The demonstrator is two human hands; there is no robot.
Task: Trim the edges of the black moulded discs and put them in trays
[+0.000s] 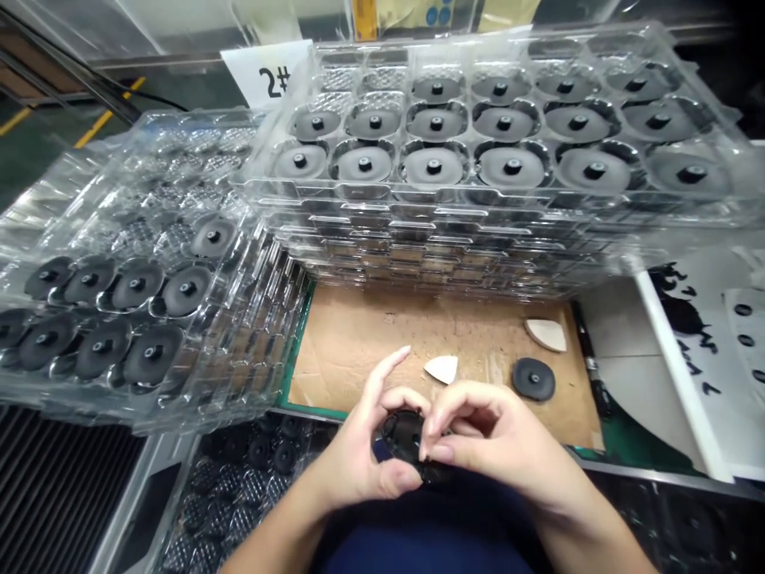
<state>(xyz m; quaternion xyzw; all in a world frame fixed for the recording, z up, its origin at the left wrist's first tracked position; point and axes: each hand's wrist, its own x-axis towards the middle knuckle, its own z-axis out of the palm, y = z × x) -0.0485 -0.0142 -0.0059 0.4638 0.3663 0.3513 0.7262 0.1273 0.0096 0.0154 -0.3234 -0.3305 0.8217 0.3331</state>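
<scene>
A round black plastic part [402, 437] is in my left hand [374, 446], thumb at its near edge and fingers curled round the far side, the index finger raised. My right hand [478, 426] is closed in a pinch over the part's right side; whatever sits between its fingertips is too small or hidden to make out. Beyond my hands, a pale wedge-shaped piece [442, 368] lies on the cardboard [347, 335]. Farther right are a second pale wedge [547, 335] and a black rounded disc with a central stub [534, 379].
Stacked clear trays [454, 195] of black discs stand at the back, and another stack [239, 335] at the left. A "2#" paper sign [263, 72] stands behind. A dark pen-like tool [594, 375] lies by a white-edged bin [681, 375] holding small black pieces.
</scene>
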